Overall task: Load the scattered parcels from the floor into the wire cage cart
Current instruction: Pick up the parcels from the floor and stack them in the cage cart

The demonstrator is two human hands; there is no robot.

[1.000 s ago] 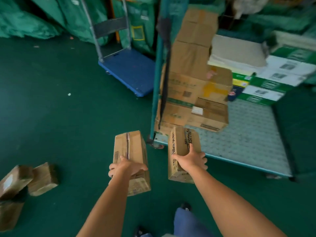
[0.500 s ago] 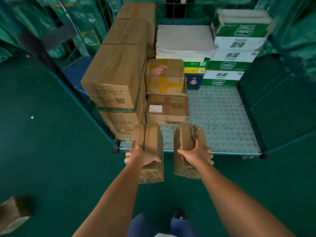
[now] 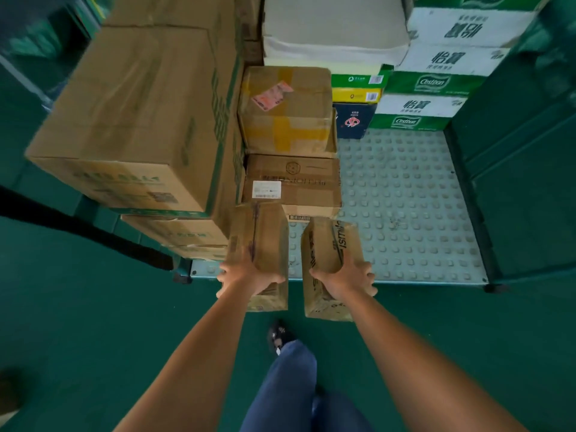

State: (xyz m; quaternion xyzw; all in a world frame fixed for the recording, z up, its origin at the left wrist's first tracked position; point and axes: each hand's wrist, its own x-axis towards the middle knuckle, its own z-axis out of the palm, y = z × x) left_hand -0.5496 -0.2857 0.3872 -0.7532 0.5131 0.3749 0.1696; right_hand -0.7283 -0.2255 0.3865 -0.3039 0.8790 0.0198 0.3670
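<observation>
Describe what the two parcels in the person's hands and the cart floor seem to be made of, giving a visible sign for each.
Left parcel: brown corrugated cardboard, matte, taped along its seam. Right parcel: the same dull brown cardboard with black print. Cart floor: pale grey sheet with rows of raised studs and a faint sheen; moulded plastic or coated metal, the look leaves that open.

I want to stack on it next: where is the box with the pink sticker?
In the head view, the box with the pink sticker sits mid-cart atop a flatter labelled carton, right of the tall brown stack.
</observation>
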